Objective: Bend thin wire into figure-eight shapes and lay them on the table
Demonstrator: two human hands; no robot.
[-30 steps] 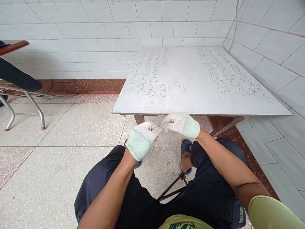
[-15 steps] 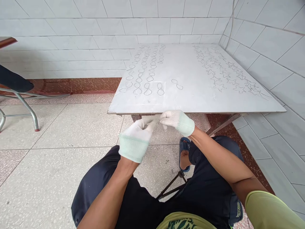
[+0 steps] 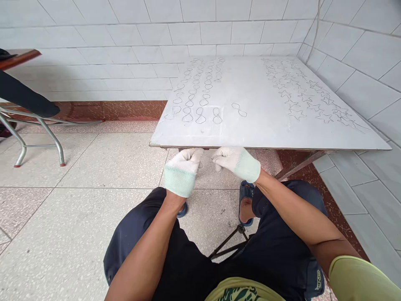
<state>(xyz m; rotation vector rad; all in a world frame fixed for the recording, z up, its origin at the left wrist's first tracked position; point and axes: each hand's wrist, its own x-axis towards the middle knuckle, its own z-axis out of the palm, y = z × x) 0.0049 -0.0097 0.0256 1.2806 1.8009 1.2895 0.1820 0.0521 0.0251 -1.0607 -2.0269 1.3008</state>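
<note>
My left hand [image 3: 184, 167], in a white glove with a pale green cuff, is closed in a pinch just off the table's front edge. Close beside it, my right hand [image 3: 234, 161], gloved the same way, is also pinched. A thin wire [image 3: 208, 156] runs faintly across the small gap between the fingertips; its full shape is hidden. Beyond the hands, a white table [image 3: 250, 129] carries rows of figure-eight wire shapes [image 3: 217, 116] on the left. One figure-eight wire [image 3: 239, 110] lies apart from them. Star-shaped wires [image 3: 296, 113] are spread over the right side.
Tiled walls [image 3: 354, 96] border the table at the back and right. A dark tripod-like stand [image 3: 240, 229] is between my legs. At left, another person's leg [image 3: 28, 94] is by a metal-legged stool [image 3: 40, 145] and a brown tabletop [image 3: 19, 58].
The view has shifted slightly left. My left hand has turned more upright, its fingers tighter together. The wire loop that stuck up above the fingertips is no longer seen.
</note>
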